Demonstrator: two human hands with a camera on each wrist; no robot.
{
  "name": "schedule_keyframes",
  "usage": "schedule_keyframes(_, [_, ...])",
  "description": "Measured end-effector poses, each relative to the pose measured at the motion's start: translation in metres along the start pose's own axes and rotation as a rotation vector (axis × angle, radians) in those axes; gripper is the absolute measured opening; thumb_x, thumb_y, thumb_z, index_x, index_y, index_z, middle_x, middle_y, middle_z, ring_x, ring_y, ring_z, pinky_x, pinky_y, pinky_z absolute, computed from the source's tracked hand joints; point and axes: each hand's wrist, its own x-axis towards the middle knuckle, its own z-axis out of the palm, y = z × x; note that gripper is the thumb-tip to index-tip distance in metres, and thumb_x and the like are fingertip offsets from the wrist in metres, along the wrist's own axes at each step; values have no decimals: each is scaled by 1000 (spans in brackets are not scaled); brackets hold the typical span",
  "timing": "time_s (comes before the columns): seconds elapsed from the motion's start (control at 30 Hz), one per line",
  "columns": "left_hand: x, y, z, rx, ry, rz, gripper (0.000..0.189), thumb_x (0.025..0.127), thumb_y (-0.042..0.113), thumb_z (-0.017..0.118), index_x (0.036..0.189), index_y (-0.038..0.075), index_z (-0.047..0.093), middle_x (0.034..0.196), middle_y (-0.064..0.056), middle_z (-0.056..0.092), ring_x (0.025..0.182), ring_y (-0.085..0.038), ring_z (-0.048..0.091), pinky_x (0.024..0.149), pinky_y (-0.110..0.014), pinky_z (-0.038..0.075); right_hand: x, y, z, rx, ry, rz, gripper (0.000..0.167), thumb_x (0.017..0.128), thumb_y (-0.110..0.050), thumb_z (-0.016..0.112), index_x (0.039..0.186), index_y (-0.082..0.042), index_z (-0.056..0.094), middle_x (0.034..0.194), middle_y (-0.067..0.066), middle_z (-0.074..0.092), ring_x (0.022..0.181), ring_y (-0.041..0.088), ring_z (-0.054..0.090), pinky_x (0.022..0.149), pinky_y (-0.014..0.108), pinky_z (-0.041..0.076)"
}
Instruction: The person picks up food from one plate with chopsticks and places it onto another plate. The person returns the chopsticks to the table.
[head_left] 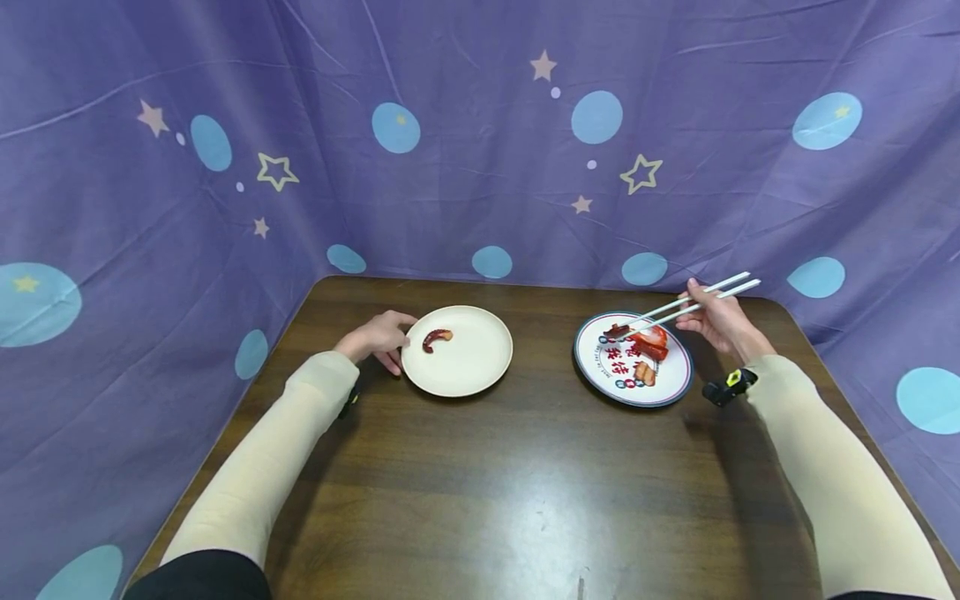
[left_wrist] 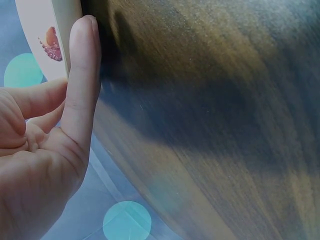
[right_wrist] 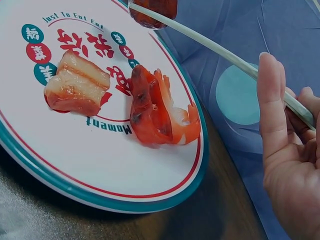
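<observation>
My left hand (head_left: 380,337) grips the left rim of a cream plate (head_left: 480,367), its fingers at the edge in the left wrist view. On that plate lies a curled dark-red octopus tentacle piece (head_left: 436,339). Pale chopsticks (head_left: 705,293) are held in my right hand (head_left: 716,321). Their tips are at a glossy brown food piece (head_left: 617,332) over the far left of a printed plate (head_left: 592,371). In the right wrist view only part of this piece (right_wrist: 155,12) shows. A red shrimp-like piece (right_wrist: 152,115) and a browned meat-like chunk (right_wrist: 77,85) lie on the printed plate.
Both plates stand on a dark wooden table (head_left: 420,467), with a stretch of tabletop between them. A purple curtain (head_left: 480,150) with stars and blue ovals hangs behind the table and along its sides.
</observation>
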Motion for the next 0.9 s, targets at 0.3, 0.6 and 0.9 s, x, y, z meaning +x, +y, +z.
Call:
schedule_keyframes(0.3, [-3,4,0,3,2,0,58,103,-6,44,161,-4,34,100,-31,65,62,-29,71,62,-42,69,0,-3,6,-2,-20,7,43,115,-20,45,92,3,72,74,10,69,58,22,73,58,31,67])
schedule_keyframes(0.6, [-2,4,0,-5,1,-2,58,103,-7,42,161,-4,33,103,-33,65,63,-29,71,63,-43,69,6,-2,13,1,-41,-3,43,116,-20,43,92,3,71,75,12,68,59,23,73,58,31,67])
schedule_keyframes(0.9, [-3,3,0,8,5,-3,59,103,-7,43,161,-3,33,102,-32,66,62,-29,72,63,-44,69,8,5,20,23,-11,-1,41,115,-20,45,93,4,70,74,11,67,58,22,72,58,30,67])
